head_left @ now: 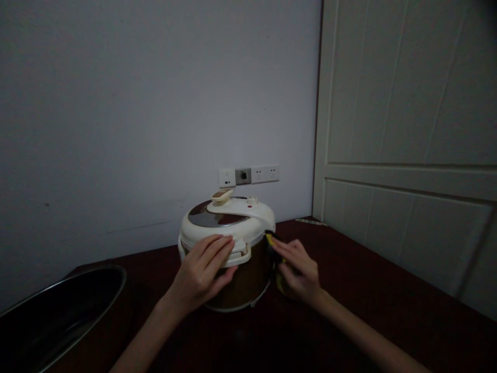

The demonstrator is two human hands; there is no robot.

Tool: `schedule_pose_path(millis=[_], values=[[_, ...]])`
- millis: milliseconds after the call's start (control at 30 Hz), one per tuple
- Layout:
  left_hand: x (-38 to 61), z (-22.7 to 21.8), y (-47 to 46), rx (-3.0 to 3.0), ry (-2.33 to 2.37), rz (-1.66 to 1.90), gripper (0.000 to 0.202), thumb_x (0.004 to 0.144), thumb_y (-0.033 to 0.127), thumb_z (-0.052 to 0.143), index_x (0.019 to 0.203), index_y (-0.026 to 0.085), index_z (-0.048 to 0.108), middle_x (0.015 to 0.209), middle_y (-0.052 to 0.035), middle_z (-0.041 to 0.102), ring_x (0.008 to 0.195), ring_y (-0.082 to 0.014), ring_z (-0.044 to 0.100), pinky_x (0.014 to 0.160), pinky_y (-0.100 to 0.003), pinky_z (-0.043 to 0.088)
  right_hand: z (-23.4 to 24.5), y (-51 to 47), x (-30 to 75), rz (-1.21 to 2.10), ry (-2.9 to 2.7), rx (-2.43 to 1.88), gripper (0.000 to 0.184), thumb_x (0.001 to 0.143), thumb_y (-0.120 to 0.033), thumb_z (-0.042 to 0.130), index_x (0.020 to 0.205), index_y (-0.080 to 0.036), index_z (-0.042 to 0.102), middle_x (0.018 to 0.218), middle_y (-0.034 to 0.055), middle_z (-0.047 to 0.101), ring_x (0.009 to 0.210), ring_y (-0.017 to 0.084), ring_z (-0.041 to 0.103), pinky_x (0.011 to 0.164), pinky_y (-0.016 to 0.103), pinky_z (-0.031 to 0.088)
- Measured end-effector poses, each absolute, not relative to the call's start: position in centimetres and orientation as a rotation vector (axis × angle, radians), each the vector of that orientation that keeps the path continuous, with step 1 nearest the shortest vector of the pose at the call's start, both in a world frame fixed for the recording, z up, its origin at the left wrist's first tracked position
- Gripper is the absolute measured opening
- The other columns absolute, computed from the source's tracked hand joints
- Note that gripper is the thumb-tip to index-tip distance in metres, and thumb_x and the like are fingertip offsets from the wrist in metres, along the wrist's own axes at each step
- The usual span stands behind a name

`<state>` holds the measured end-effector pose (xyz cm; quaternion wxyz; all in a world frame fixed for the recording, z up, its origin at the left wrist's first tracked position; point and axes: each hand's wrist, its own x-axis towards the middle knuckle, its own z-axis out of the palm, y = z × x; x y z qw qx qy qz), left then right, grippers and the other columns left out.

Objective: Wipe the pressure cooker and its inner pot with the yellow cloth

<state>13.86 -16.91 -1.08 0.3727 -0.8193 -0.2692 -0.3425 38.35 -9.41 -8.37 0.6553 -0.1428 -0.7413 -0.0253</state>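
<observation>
An electric pressure cooker (237,285) with a white lid (254,220) and brownish body stands upright on the dark red tabletop. My left hand (205,269) grips its white side handle, fingers over the top and thumb below. Against the cooker's right side, just under the lid's rim, my right hand (298,269) presses a black and yellow cloth (280,282). Its fingers are closed on the cloth, part of which hangs below the hand. The lid carries a cream top handle (222,196) and a small red dot.
At the lower left sits a large dark pot (120,290) with an open top and a metal rim. A pale wall with sockets (265,174) rises behind the cooker. A white panelled door (396,171) borders the table on the right.
</observation>
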Motion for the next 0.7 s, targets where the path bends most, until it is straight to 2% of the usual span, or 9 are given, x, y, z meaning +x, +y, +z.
schedule_pose_path(millis=[100,200,300,400,500,600,700], values=[[14.0,-1.0,-16.9,-2.120,-0.679,-0.904,0.054,0.076,0.014,0.065,0.127,0.008,0.049,0.116,-0.0158,0.060,0.109,-0.0269,0.052,0.088,-0.044,0.051,-5.6,-6.0,39.2,0.316,-1.221,-0.643,0.029,0.075,-0.022,0.063,0.103,-0.020,0.069,0.101,0.0066,0.070,0.087,0.020,0.063,0.074,0.034,0.049],[14.1,-0.9,-17.0,-2.146,-0.683,-0.928,0.055,0.076,0.012,0.066,0.128,0.009,0.048,0.117,-0.0155,0.060,0.108,-0.0266,0.051,0.087,-0.044,0.051,-3.4,-2.2,38.2,1.017,-0.958,-0.695,0.028,0.066,-0.037,0.068,0.085,-0.017,0.069,0.076,0.0023,0.071,0.065,0.016,0.063,0.058,0.027,0.049],[14.0,-0.9,-17.2,-2.173,-0.684,-0.962,0.056,0.077,0.012,0.065,0.130,0.011,0.046,0.116,-0.0147,0.060,0.105,-0.0255,0.051,0.085,-0.044,0.052,-2.7,-0.3,36.5,1.247,-1.003,-0.632,0.032,0.062,-0.043,0.070,0.078,-0.016,0.067,0.069,0.0022,0.070,0.062,0.016,0.064,0.055,0.025,0.050],[13.9,-1.0,-17.1,-2.188,-0.679,-1.001,0.057,0.078,0.013,0.065,0.131,0.012,0.045,0.116,-0.0140,0.061,0.104,-0.0252,0.051,0.084,-0.045,0.052,-2.9,-0.7,35.6,1.204,-1.049,-0.610,0.033,0.065,-0.047,0.068,0.081,-0.017,0.068,0.078,0.0024,0.071,0.072,0.016,0.066,0.064,0.025,0.052],[13.9,-1.2,-16.9,-2.184,-0.672,-1.023,0.057,0.077,0.013,0.065,0.131,0.013,0.045,0.116,-0.0137,0.061,0.105,-0.0254,0.051,0.084,-0.045,0.052,-3.5,-2.7,35.5,0.874,-1.167,-0.645,0.033,0.078,-0.048,0.058,0.088,-0.018,0.070,0.095,0.0049,0.071,0.092,0.019,0.065,0.084,0.032,0.051],[13.9,-1.3,-16.8,-2.178,-0.666,-1.026,0.056,0.076,0.012,0.066,0.130,0.011,0.047,0.116,-0.0146,0.062,0.105,-0.0255,0.051,0.084,-0.045,0.052,-4.0,-5.5,34.9,0.385,-1.426,-0.543,0.030,0.089,-0.035,0.049,0.107,-0.020,0.067,0.119,0.0066,0.064,0.116,0.021,0.054,0.105,0.042,0.037],[13.9,-1.3,-16.9,-2.181,-0.660,-1.026,0.055,0.076,0.011,0.066,0.128,0.010,0.048,0.115,-0.0151,0.062,0.105,-0.0256,0.052,0.084,-0.045,0.052,-4.0,-7.6,33.6,0.015,-1.754,-0.327,0.035,0.089,-0.020,0.047,0.122,-0.022,0.059,0.129,0.0058,0.057,0.129,0.022,0.042,0.110,0.048,0.029]])
